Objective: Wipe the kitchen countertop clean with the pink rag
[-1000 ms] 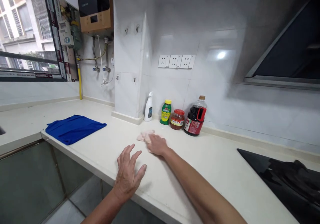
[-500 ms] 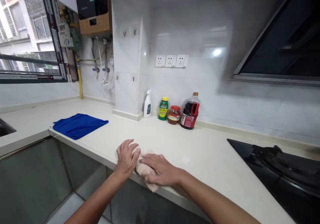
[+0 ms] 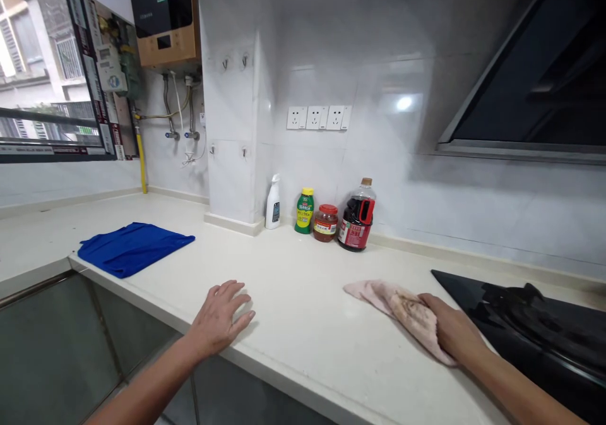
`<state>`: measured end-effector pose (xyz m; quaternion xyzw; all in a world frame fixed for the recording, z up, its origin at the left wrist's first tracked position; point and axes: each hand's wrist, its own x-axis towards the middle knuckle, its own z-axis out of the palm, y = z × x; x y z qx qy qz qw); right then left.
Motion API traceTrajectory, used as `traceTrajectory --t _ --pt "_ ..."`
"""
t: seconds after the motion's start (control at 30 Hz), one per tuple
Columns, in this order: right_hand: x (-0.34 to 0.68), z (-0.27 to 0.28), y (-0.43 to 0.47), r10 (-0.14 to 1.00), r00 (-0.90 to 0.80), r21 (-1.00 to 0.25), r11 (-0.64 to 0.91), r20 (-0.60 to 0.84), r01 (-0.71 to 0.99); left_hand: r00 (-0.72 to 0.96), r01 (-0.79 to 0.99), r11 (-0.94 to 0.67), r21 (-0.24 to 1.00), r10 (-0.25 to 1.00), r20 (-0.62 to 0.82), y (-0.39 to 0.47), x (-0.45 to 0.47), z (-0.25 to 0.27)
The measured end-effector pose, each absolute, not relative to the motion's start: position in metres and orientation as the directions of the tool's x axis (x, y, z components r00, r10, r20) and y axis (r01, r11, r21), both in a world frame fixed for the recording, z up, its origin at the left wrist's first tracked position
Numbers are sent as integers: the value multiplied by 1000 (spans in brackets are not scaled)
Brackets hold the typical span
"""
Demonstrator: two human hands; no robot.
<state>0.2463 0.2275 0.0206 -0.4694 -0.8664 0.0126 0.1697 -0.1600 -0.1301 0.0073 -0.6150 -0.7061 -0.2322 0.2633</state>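
Note:
A pale pink rag with brown stains hangs from my right hand, which is closed on its right end. The rag is at the right part of the white countertop, beside the stove's left edge. My left hand is over the counter's front edge with fingers apart and nothing in it. Whether its palm touches the surface is hidden from this angle.
A blue cloth lies at the left corner. Along the wall stand a white spray bottle, a green bottle, a red-lidded jar and a large dark sauce bottle. A black gas stove is at right, below a range hood.
My right hand has carried the rag from the counter's front middle to the right, near the stove. My left hand has come away from the rag and shifted slightly left.

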Motion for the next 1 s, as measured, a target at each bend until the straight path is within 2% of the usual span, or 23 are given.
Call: traceTrajectory --t 0.13,0.27,0.4,0.53,0.67,0.77,0.87,0.93,1.0 --pt "186 39 246 843 -519 -198 537 139 820 -169 985 139 98 752 637 -128 -161 9" --pt "92 44 227 751 -653 -194 658 98 727 -309 950 205 235 717 625 -128 -161 13" --pt "9 45 160 539 -836 -187 836 105 515 -425 900 242 363 675 604 -126 -159 18" --pt "-29 48 73 309 -940 -162 944 144 286 -524 842 297 451 650 550 -125 -158 20" --pt "-11 45 17 108 -974 -157 985 199 77 -522 842 293 453 652 550 -125 -159 20" --pt "23 39 9 18 -973 -214 976 232 -33 -486 864 268 426 662 570 -126 -160 18" --pt "59 34 32 65 -967 -276 961 246 -5 -454 884 262 386 678 578 -127 -159 17" --pt "83 32 66 206 -948 -305 944 242 127 -437 894 264 362 692 575 -127 -157 17" --pt "110 30 110 395 -889 -294 899 231 324 -426 899 263 350 706 566 -128 -155 18"
